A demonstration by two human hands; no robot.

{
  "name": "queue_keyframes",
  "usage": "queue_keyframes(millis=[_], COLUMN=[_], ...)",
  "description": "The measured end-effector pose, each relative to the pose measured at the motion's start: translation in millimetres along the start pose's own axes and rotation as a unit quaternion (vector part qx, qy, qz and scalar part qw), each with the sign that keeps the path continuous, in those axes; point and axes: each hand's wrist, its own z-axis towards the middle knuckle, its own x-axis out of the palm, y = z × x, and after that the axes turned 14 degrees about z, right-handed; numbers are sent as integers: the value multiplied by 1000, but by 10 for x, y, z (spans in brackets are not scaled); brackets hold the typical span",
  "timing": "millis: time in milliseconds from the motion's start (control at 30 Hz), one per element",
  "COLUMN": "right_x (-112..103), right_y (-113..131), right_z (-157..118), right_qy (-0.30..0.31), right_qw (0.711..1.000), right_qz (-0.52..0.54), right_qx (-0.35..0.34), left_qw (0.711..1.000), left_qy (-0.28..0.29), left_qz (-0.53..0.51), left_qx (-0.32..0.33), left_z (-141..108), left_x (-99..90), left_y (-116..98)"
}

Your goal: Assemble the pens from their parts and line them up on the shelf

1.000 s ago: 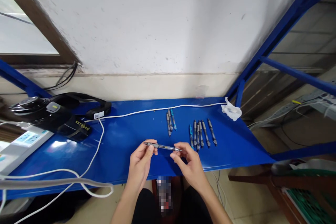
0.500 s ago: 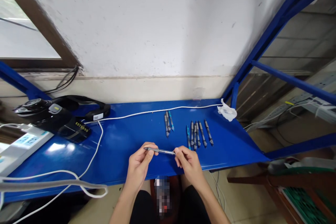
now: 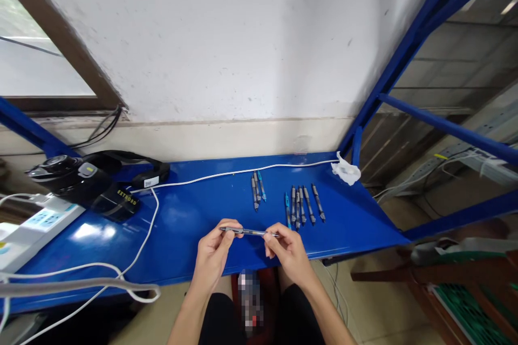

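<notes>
A grey-and-clear pen (image 3: 251, 232) is held over the near edge of the blue counter (image 3: 178, 226), nearer and to the left of the row of six pens (image 3: 301, 206). Its left end is gripped by the fingers of the left hand (image 3: 213, 249), its right end pinched by those of the right hand (image 3: 288, 250). Left of the row, three pens (image 3: 258, 190) are laid; behind it, a white cable (image 3: 226, 174) is stretched.

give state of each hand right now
Left hand: closed, holding a pen near one end.
Right hand: closed, holding the same pen near its other end.
</notes>
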Motion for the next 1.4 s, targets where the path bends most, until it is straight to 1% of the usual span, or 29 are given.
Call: queue_keyframes(millis=[67, 133, 200, 233, 300, 400, 500, 600, 700, 800, 867, 967, 1033, 1100, 1167, 1267, 1333, 1400], right_x=[-19, -55, -114, -153, -254, -446, -653, -821, -916, -963, -992, -1042, -1074, -1101, -1130, -1201, -1275, -1364], right_y=[15, 42, 103, 152, 288, 536, 722, 791, 799, 805, 815, 838, 861, 892, 923, 946, 929, 887], right_z=[21, 52, 82, 95, 110, 114, 112, 112, 102, 78, 60, 32, 7, -23, -52, -74, -71, -62], right_qy=[-22, -66, -121, -144, -179, -197, -206, -218, -223, -228, -230, -231, -229, -227, -223, -226, -248, -281], right_qw=[999, 994, 976, 961, 925, 884, 859, 844, 842, 845, 837, 819, 811, 806, 804, 806, 815, 834], right_qz=[22, 66, 159, 217, 322, 407, 439, 445, 434, 426, 439, 466, 480, 488, 496, 502, 485, 442], right_qx=[-23, -65, -91, -93, -93, -124, -164, -206, -230, -229, -232, -239, -244, -246, -241, -219, -198, -171], left_qw=[999, 996, 992, 991, 992, 992, 989, 985, 984, 973, 953, 918, 891, 868, 853, 843, 837, 829], left_qy=[19, 59, 94, 100, 84, 50, 48, 51, 31, -11, -36, -37, -30, -20, -11, -10, -22, -35], left_qz=[25, 61, 84, 90, 98, 116, 139, 159, 173, 229, 300, 387, 446, 489, 516, 535, 543, 553], left_qx=[0, 8, 16, 16, 5, -18, -29, -35, -39, -15, 21, 70, 84, 80, 70, 61, 67, 76], left_z=[-2, 1, 7, 10, 17, 28, 33, 22, 39, 177, 360, 706, 912, 1052, 1123, 1137, 1118, 1095], left_x=[6, 19, 32, 35, 33, 20, 18, 39, 87, 172, 243, 345, 398, 433, 448, 445, 439, 442], left_y=[-49, -109, -150, -156, -135, -64, -37, -68, -79, -35, 16, 91, 121, 127, 118, 103, 100, 100])
